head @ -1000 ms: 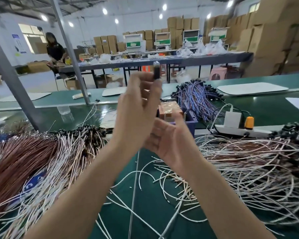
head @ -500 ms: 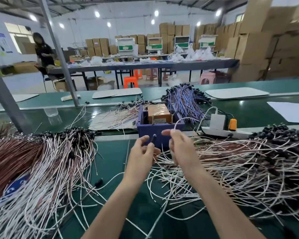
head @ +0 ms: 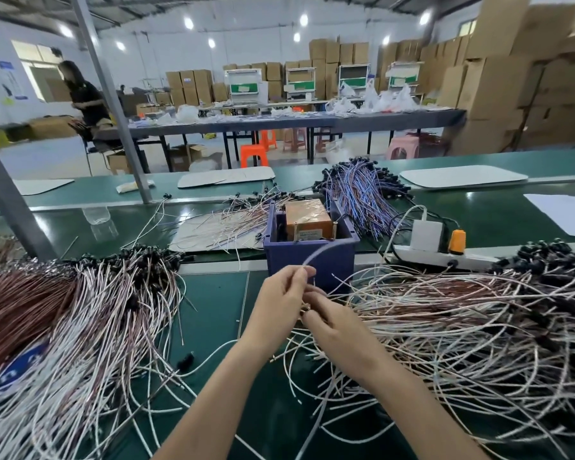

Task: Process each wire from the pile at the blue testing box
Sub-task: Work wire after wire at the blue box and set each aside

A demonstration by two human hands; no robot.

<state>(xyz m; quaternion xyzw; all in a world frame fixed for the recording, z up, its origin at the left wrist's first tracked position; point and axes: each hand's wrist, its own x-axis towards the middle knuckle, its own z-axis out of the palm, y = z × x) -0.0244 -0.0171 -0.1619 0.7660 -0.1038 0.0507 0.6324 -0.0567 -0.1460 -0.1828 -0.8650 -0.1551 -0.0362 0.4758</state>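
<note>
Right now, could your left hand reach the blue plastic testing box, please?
Probably yes: the left hand sits just in front of the blue plastic testing box, though its fingers pinch a thin white wire.

A: Where's the open lane?
B: The bare strip of counter (head: 213, 310) between the left wire pile (head: 80, 327) and the right wire pile (head: 462, 320).
A: And ahead?
B: The blue box (head: 312, 260) blocks it, with the power strip (head: 445, 257) just beside it on the right. Loose wires (head: 313, 426) cross the near counter.
</note>
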